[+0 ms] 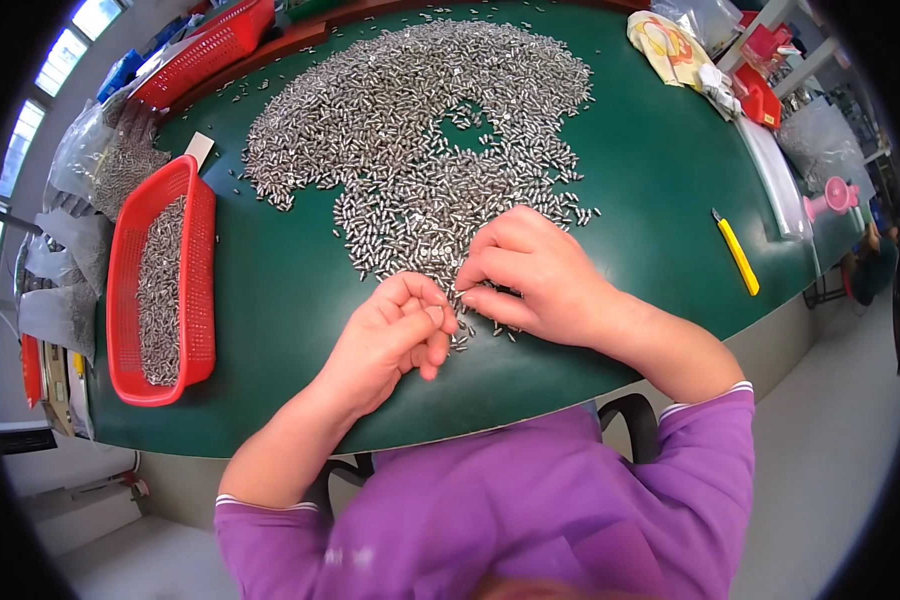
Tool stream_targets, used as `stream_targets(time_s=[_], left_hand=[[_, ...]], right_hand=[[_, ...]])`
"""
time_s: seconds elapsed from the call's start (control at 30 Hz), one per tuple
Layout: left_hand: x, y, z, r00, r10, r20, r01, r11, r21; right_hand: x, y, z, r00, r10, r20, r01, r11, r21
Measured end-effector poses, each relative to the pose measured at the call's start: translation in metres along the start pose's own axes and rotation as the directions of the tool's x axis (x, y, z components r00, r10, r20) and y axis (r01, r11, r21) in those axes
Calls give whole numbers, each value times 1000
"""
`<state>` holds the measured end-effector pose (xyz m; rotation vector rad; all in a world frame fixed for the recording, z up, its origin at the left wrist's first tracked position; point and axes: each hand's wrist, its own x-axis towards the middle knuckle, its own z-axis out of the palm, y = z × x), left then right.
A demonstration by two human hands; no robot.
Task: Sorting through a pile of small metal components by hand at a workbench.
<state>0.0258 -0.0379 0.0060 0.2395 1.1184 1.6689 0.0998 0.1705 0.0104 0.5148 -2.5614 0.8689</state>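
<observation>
A broad heap of small silver metal pins (pixel 420 110), short and pointed, is spread over the green table (pixel 650 200). At the heap's near edge my left hand (pixel 395 340) is closed, its thumb pressed against the curled forefinger; whatever it may hold is hidden. My right hand (pixel 530 275) reaches in from the right, thumb and forefinger nearly together at the pins, just beside the left fingertips. What sits between them is too small to make out. A few loose pins lie under and between both hands.
On the left stands a red plastic basket (pixel 202 300) partly filled with similar pins, beside clear bags of metal parts (pixel 130 155). A yellow utility knife (pixel 737 255) lies to the right, near a pink fan-like object (pixel 835 198). Another red basket (pixel 210 60) sits at the far left.
</observation>
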Motion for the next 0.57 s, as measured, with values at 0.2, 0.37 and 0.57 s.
stream_targets(time_s=[0.2, 0.37, 0.57], left_hand=[[-3, -1, 4, 999, -34, 12, 34, 998, 44], [-1, -4, 0, 1000, -21, 15, 21, 999, 30], [1, -5, 2, 999, -45, 0, 45, 994, 103]], right_hand=[[2, -7, 0, 998, -44, -36, 44, 999, 9], [0, -9, 1, 998, 54, -45, -45, 984, 172], [-2, -4, 0, 1000, -10, -10, 11, 992, 130]])
